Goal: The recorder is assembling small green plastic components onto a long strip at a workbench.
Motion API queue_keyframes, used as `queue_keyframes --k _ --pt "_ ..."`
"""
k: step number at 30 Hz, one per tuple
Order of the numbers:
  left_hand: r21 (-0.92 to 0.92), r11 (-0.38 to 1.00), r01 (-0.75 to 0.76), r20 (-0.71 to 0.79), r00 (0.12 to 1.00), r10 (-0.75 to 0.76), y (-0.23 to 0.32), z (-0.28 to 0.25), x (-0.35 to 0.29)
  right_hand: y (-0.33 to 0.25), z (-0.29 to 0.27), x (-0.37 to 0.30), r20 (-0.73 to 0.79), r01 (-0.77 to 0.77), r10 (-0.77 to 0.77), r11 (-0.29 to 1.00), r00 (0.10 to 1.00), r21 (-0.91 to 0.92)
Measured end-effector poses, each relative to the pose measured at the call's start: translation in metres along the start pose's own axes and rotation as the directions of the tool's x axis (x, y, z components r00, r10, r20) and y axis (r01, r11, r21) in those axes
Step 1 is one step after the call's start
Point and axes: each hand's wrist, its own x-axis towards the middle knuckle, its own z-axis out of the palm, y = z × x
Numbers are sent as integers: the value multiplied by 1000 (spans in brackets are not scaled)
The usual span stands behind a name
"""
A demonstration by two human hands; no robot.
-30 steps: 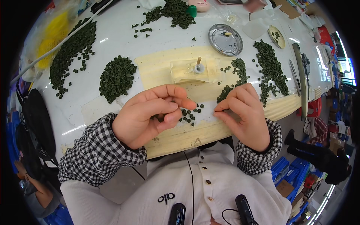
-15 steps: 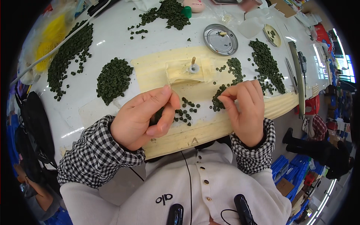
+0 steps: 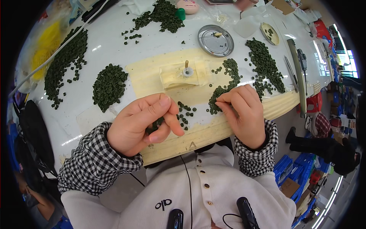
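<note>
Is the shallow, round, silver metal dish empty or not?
Not empty: the shallow, round, silver metal dish holds a small, pale, elongated piece.

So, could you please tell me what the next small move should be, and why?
Perhaps the right hand should pick from the small dark green pile, since its fingertips are right beside that pile while the left hand holds dark green pieces.

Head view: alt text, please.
Left hand curled, green parts visible within; right hand pinched near a green pile. Around them on a white table: other heaps, a brown peg, a metal dish.
</note>
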Motion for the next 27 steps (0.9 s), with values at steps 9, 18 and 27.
queue_keyframes --k 9,18,27 --pt "100 995 8 -89 996 1 0 7 0 0 -4 -4 -181 -92 113 988 977 120" --pt "108 994 23 -143 990 -7 -1 10 0 -9 -3 -6 -102 -69 82 990 991 123" --pt "47 999 25 -98 995 -20 -2 4 -2 -2 -11 -6 -198 -151 191 968 961 203"
